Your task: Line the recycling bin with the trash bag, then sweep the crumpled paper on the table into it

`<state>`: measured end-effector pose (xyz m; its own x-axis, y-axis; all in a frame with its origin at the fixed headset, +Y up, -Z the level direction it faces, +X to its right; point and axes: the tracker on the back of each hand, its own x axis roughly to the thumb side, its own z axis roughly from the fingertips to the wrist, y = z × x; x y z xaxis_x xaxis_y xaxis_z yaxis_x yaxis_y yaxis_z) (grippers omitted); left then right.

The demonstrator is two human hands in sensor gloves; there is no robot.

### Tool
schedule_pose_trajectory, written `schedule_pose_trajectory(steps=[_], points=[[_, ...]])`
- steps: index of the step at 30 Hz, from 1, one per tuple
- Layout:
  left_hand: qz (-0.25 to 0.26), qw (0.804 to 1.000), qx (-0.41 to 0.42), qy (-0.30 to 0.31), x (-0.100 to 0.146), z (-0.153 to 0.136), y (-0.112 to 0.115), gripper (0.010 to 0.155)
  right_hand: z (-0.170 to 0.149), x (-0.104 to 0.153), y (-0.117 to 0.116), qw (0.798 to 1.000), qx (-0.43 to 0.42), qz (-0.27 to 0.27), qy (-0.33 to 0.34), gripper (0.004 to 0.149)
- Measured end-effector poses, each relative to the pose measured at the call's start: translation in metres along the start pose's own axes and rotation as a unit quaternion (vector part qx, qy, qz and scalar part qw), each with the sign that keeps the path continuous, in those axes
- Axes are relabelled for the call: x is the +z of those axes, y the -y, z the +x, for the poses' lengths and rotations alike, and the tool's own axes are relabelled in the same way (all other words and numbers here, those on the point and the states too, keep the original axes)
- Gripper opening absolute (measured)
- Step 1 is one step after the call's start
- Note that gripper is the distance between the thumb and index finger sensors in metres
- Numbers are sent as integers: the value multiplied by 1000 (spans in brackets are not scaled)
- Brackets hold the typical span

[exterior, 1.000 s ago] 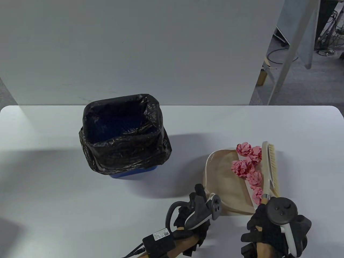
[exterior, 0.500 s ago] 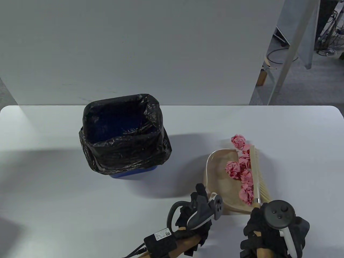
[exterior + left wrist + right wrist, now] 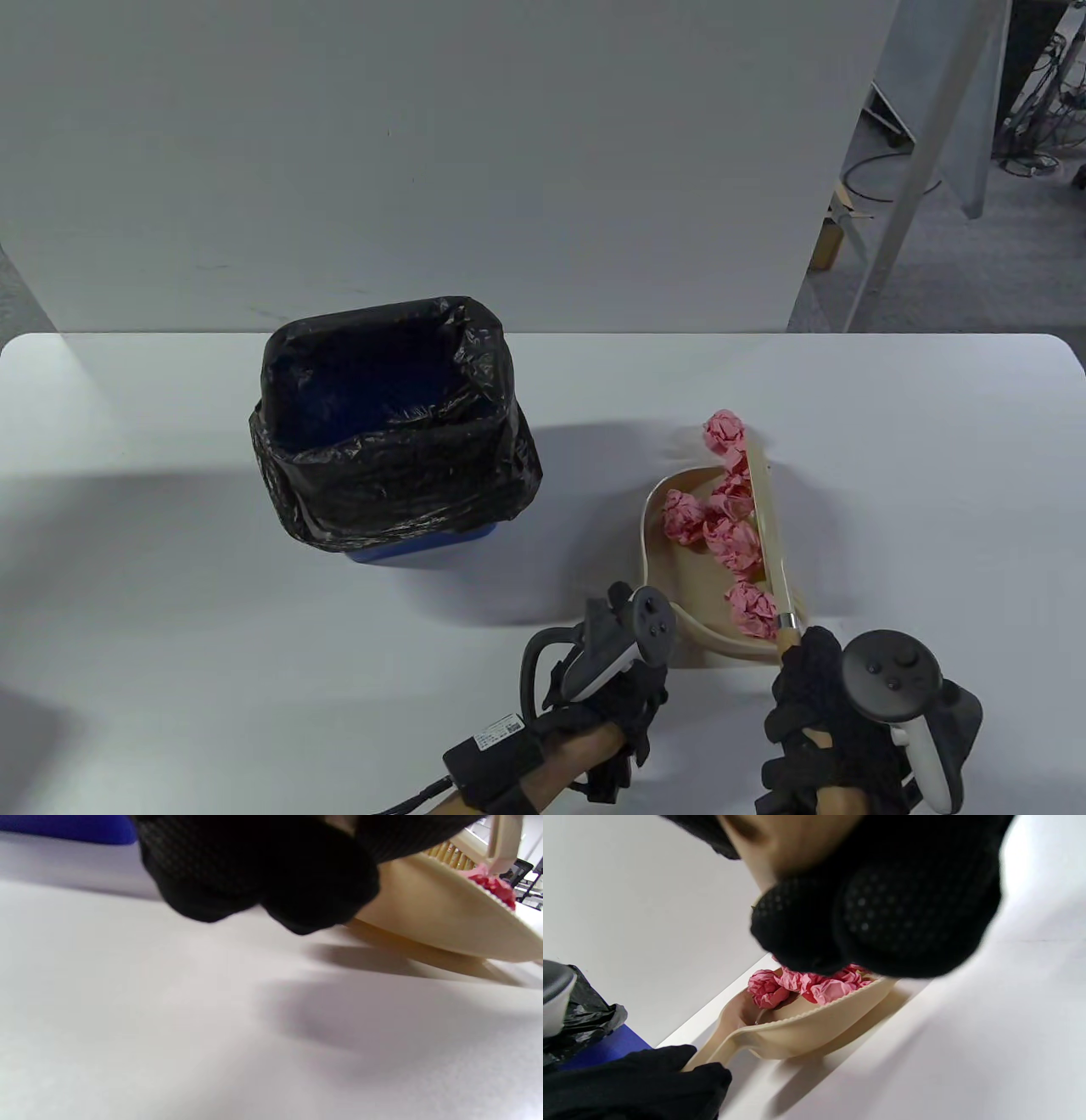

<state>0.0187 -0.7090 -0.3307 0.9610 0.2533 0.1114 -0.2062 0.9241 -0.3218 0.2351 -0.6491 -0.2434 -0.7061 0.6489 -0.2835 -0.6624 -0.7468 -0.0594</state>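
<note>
— Gripping what, each hand?

— Right hand (image 3: 819,705) is curling round the brush (image 3: 768,535) handle; left hand (image 3: 611,679) is holding the dustpan (image 3: 670,586) handle, tipping the pan up off the worktop (image 3: 170,611).

— Where is the paper sitting?

— Five pink balls (image 3: 731,542) are lying inside the pan, right of centre in the frame. A sixth (image 3: 723,431) is perching at the pan's far lip, by the brush tip.

— What might be going wrong?

— That sixth ball is probably rolling off if the pan lifts before the brush is pinning it. Tilting further could be spilling others.

— And the bin?

— One bin (image 3: 424,552), one black bag (image 3: 390,441) lining it, standing at centre left, well apart from the pan.
</note>
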Motion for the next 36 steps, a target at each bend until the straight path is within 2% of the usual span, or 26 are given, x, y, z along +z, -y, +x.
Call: schedule_pose_trajectory(steps=[5,12,15,21,25,29,32,36], points=[[-59,995,77,-20,-12,-17,2,78,-6,-4,0,999,-51,5,12,58],[-101,981,168,-12,-25,-41,2,74,-6,-6,0,996,-76,-55,2,58],[-112,969,222,-11,-25,-50,0,73,-4,-8,0,992,-95,-83,6,58],[-78,956,283,2,-19,-65,-12,72,13,-17,3,984,-117,-133,19,59],[-60,945,321,-2,-15,-76,-25,72,25,-30,3,984,-121,-127,19,59],[-31,947,318,-11,-12,-88,-37,72,33,-51,0,985,-130,-113,19,59],[-19,950,312,-23,-11,-97,-45,72,30,-61,-5,981,-148,-122,24,59],[-31,945,326,-23,-13,-108,-54,72,10,-65,-10,977,-170,-128,15,59]])
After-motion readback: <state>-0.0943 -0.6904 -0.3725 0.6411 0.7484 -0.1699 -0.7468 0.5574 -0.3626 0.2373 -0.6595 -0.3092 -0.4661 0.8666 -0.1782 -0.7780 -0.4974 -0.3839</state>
